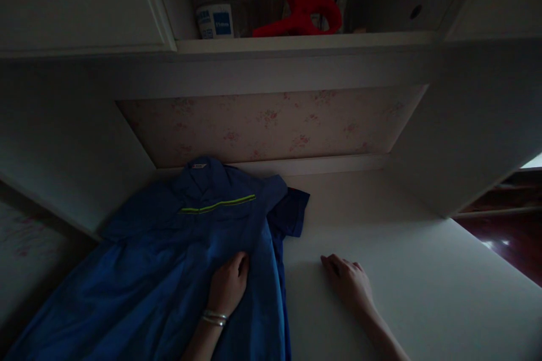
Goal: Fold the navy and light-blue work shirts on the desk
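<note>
A blue short-sleeved shirt [212, 231] with a collar and a yellow-green stripe across its chest lies spread on the white tabletop [406, 271]. Beneath its right side, a darker blue garment [292, 211] shows a sleeve and a strip of its edge. My left hand [229, 285], with silvery bracelets on the wrist, rests on the shirt front. Its fingers are curled in, and the cloth around it is not bunched. On the bare tabletop to the right of the garments lies my right hand [348, 281], fingers loosely curled with nothing visible in them.
Above the tabletop runs a shelf [309, 44] with a red clamp-like object [300, 8] and a labelled clear jar [218, 17]. Side panels [474, 124] close off the left and right. Flower-patterned wallpaper [271, 124] covers the back. The room is dim.
</note>
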Action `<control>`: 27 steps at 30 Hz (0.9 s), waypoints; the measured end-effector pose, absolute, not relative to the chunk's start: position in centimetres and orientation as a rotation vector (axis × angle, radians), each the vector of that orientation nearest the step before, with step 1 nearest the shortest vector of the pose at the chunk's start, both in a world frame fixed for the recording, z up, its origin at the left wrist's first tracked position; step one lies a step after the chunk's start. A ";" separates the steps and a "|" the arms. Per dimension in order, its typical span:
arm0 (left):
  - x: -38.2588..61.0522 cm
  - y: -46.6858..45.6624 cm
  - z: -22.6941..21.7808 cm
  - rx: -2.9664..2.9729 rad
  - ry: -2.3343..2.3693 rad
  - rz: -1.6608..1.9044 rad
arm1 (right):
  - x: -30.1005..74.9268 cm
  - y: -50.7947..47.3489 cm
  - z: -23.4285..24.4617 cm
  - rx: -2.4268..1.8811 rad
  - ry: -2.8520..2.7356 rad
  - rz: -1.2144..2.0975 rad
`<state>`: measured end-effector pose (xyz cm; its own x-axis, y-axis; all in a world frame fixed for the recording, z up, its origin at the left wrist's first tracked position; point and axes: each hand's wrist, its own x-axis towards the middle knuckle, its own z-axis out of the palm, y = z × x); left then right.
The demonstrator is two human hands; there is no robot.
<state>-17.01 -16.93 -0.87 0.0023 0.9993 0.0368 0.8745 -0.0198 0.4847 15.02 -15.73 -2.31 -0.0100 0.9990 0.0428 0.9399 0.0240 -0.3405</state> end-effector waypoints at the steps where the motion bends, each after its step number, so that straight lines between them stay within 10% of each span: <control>1: -17.0 -16.9 -0.9 1.965 1.938 0.544 | 15.0 -15.7 -2.4 -2.003 -2.030 0.311; 27: -16.9 -17.0 -0.8 1.972 1.968 0.539 | 15.1 -15.7 -2.7 -2.016 -2.022 0.298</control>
